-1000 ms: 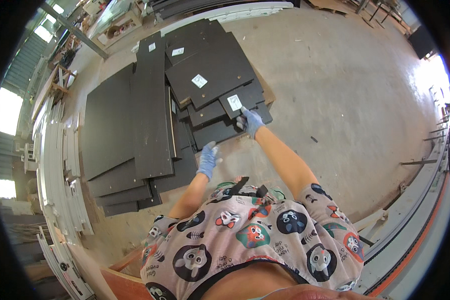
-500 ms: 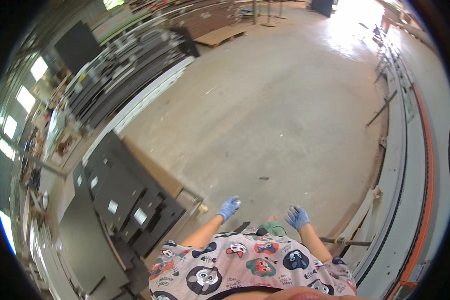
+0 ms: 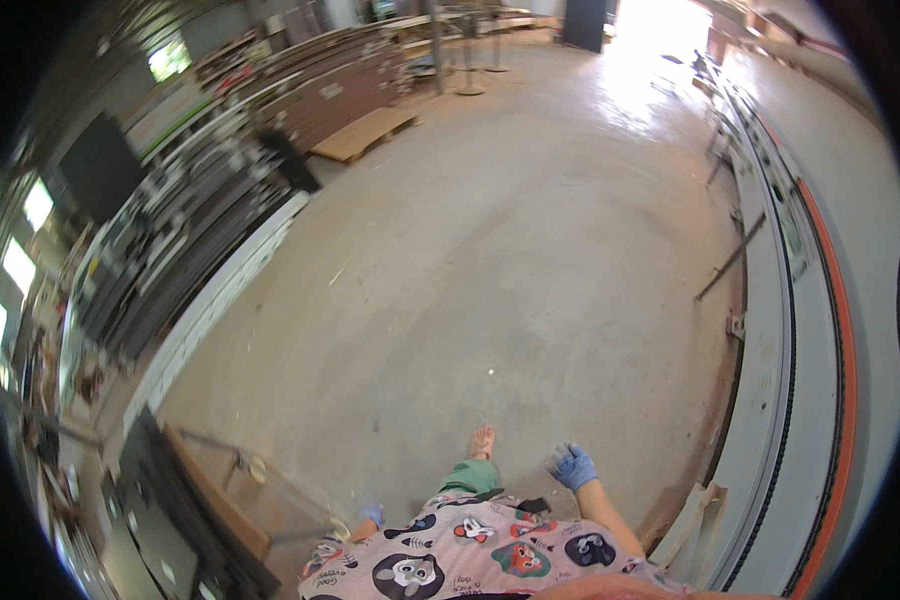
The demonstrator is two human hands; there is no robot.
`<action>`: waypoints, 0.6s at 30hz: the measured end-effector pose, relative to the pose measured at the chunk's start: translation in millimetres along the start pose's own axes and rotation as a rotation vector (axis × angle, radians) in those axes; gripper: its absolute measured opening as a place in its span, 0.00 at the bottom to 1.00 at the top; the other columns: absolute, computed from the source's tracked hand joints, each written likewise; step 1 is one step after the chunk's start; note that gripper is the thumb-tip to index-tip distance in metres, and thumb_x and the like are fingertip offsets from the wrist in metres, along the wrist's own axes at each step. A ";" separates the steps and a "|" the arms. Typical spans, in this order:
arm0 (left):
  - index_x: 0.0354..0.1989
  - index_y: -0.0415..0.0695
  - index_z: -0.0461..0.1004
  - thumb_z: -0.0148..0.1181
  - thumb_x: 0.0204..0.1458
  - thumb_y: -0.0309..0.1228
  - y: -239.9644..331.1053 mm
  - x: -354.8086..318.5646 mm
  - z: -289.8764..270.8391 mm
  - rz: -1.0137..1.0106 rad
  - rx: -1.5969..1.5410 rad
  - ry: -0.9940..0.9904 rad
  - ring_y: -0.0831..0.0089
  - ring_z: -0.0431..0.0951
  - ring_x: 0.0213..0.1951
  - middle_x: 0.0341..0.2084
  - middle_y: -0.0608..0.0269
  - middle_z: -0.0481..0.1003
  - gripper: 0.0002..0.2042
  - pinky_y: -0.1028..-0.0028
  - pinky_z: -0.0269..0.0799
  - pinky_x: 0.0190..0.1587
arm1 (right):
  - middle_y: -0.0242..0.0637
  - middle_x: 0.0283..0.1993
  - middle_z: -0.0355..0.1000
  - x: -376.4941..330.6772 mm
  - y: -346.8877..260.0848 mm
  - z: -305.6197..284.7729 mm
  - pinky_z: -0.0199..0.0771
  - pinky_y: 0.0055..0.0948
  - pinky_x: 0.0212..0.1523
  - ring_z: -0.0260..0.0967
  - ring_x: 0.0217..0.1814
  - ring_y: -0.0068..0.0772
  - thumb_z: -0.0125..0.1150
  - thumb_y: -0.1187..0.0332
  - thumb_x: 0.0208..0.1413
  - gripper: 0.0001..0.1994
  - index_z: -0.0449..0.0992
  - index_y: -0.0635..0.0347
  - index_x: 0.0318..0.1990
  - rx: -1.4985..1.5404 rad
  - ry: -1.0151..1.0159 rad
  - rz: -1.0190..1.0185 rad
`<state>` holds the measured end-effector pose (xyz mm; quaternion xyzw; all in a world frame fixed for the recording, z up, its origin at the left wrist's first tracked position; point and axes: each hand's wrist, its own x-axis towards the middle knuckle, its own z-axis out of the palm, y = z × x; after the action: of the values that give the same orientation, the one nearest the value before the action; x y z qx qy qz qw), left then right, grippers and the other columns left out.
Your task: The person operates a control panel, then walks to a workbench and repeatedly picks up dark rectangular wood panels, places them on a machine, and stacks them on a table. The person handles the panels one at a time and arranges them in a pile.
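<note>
My right hand [image 3: 572, 467], in a blue glove with pale fingertips, hangs over the concrete floor to the right of my body. Its fingers are loosely apart, with nothing seen in them. My left hand [image 3: 370, 513], also in a blue glove, is low at my left side. Motion smears it and my patterned shirt [image 3: 460, 555] partly hides it, so its fingers do not show clearly. Nearest to it is a metal frame on casters [image 3: 300, 528], beside dark flat panels [image 3: 175, 535]. My foot [image 3: 483, 440] is stretched forward on the floor.
Along the right runs a long grey machine [image 3: 770, 430] with a chain and an orange strip [image 3: 830, 330]. Long dark boards [image 3: 185, 255] are stacked at the left. Farther back stand brown stacked boards [image 3: 330, 90] and a low wooden sheet [image 3: 365, 135]. Grey concrete floor [image 3: 450, 270] lies ahead.
The dark panels have slid toward the lower left of view as I moved forward. My left hand has dropped back beside my body. My right hand sits slightly lower, and one foot has come forward.
</note>
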<state>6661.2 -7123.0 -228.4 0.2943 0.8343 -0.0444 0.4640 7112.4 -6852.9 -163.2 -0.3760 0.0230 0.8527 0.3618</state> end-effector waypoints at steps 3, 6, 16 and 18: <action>0.39 0.48 0.69 0.46 0.51 0.44 64.2 36.5 -45.1 0.145 0.411 -0.014 0.63 0.73 0.31 0.34 0.59 0.72 0.15 0.61 0.68 0.30 | 0.28 0.45 0.67 25.8 -52.6 38.6 0.68 0.46 0.39 0.63 0.43 0.36 0.43 0.56 0.55 0.12 0.65 0.48 0.44 -0.183 0.341 -0.109; 0.35 0.45 0.72 0.44 0.51 0.43 193.6 97.8 -107.7 0.344 0.653 -0.008 0.62 0.74 0.26 0.30 0.57 0.74 0.15 0.62 0.69 0.28 | 0.33 0.46 0.67 40.6 -99.7 -33.4 0.68 0.43 0.31 0.66 0.37 0.36 0.47 0.57 0.53 0.17 0.61 0.45 0.50 -0.305 0.566 -0.129; 0.42 0.44 0.68 0.54 0.49 0.35 704.7 284.0 -258.1 0.486 -0.417 0.232 0.70 0.72 0.28 0.32 0.59 0.74 0.13 0.70 0.69 0.29 | 0.39 0.37 0.70 66.1 -284.2 -91.6 0.66 0.37 0.32 0.67 0.33 0.37 0.48 0.56 0.50 0.17 0.67 0.54 0.44 -0.573 0.949 0.001; 0.45 0.47 0.66 0.53 0.51 0.34 805.8 271.1 -259.4 0.465 -0.730 0.180 0.73 0.71 0.28 0.34 0.61 0.73 0.13 0.72 0.69 0.28 | 0.40 0.35 0.70 111.0 -352.4 -80.1 0.66 0.36 0.33 0.68 0.33 0.37 0.48 0.56 0.50 0.17 0.68 0.56 0.43 -0.796 0.950 -0.026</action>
<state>6788.7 -6247.9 -138.5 0.2936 0.7439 0.3846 0.4609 7335.4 -6551.5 -211.5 -0.8209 -0.1430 0.5309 0.1544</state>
